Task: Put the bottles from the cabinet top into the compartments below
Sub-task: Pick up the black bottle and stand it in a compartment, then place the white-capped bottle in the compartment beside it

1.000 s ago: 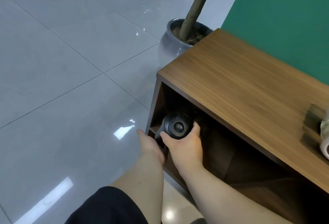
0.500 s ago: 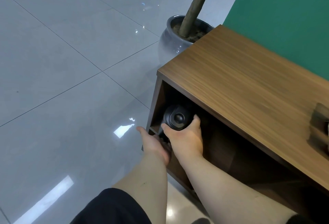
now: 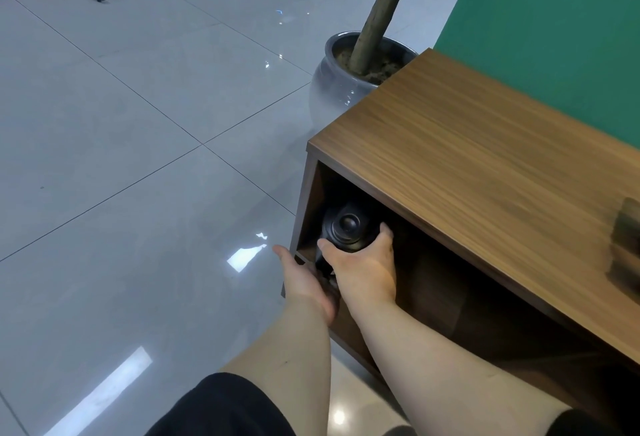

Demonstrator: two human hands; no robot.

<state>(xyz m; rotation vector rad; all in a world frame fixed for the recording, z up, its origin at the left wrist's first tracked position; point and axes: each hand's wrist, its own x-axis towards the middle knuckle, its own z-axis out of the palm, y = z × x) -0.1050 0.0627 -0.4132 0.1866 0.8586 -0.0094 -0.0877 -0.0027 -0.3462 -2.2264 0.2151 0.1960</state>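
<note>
A black bottle [image 3: 347, 228] with a round cap sits inside the leftmost compartment of the wooden cabinet [image 3: 485, 158], its top facing me. My right hand [image 3: 363, 269] is wrapped around the bottle's body from the front. My left hand [image 3: 304, 280] is lower, at the compartment's front left edge, against the bottle's lower part; its fingers are hidden behind the right hand and in shadow. The bottle's lower half is out of sight in the dark compartment.
A brown object [image 3: 627, 245] lies blurred on the cabinet top at the right edge. A grey plant pot [image 3: 332, 82] with a trunk stands just beyond the cabinet's left end. A green wall [image 3: 554, 20] is behind; glossy tiled floor [image 3: 138, 158] spreads left.
Both hands and the bottle have shifted slightly deeper into the compartment. The view has drifted a little; the object at the right edge shows less.
</note>
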